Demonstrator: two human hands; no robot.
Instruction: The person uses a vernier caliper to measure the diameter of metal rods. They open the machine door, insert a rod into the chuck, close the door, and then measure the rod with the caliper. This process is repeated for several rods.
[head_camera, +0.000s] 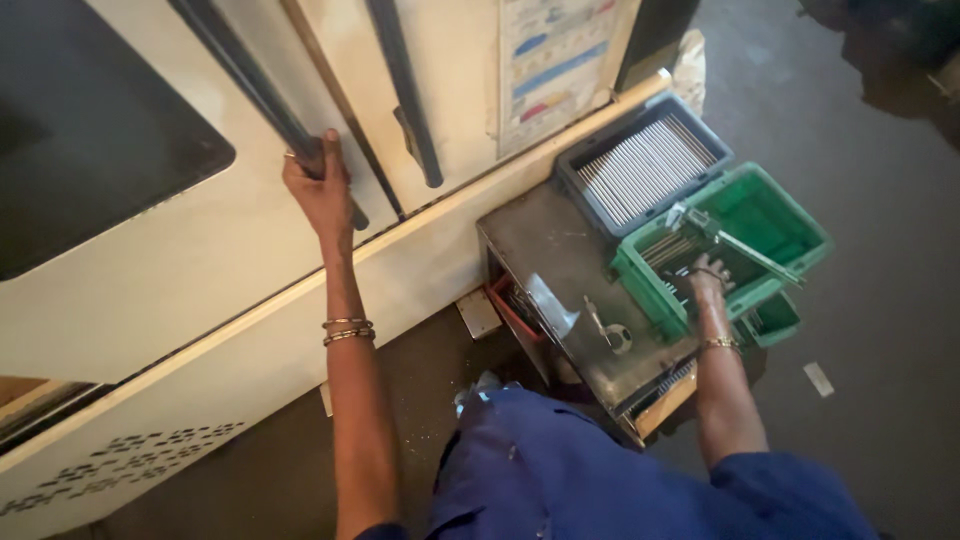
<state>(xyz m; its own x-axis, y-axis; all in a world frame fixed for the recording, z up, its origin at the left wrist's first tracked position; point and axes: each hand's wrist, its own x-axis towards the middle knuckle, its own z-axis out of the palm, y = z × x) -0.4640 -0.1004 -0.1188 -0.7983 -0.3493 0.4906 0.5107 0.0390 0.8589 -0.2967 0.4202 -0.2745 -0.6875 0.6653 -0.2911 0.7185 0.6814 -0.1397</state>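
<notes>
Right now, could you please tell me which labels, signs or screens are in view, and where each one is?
Chart sheet: stuck on the cream machine door, upper centre; pale rectangle with blue, yellow and red bars.
Dark window panel: upper left of the door, black, rounded corner.

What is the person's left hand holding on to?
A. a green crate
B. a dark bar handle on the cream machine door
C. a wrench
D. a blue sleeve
B: the left hand is wrapped around the dark bar handle on the cream machine door.
</notes>
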